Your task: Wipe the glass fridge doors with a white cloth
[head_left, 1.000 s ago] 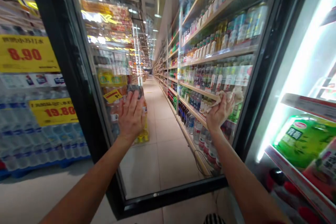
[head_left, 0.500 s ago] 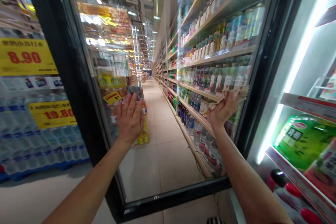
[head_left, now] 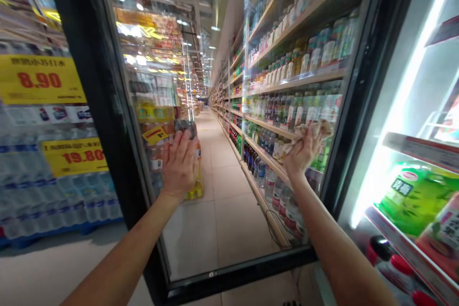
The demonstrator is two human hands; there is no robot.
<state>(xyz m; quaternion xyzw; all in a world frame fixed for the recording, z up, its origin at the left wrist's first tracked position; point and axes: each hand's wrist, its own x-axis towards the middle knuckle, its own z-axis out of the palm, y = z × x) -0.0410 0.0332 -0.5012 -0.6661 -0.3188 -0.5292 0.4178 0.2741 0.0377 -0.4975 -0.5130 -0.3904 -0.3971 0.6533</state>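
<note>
A glass door (head_left: 193,244) with a black frame (head_left: 236,272) stands open in front of me. My left hand (head_left: 180,162) lies flat against the left part of the pane, fingers stretched upward and nothing held. On the right side of the pane, my right hand (head_left: 301,155) presses a crumpled pale cloth (head_left: 324,129) to the glass. The cloth sticks out above and beside the fingers, and the palm hides part of it. Shelves of bottles show through the glass behind the right hand.
To the right is a lit cooler with green bottle packs (head_left: 418,196) on a shelf and red-capped bottles (head_left: 401,267) below. Stacked water bottles (head_left: 68,201) with yellow price signs (head_left: 43,79) stand at left. A tiled aisle (head_left: 215,162) runs beyond the glass.
My right hand and the cloth have shifted slightly left across the glass. My left hand stays flat on the pane. The whole view has turned a little.
</note>
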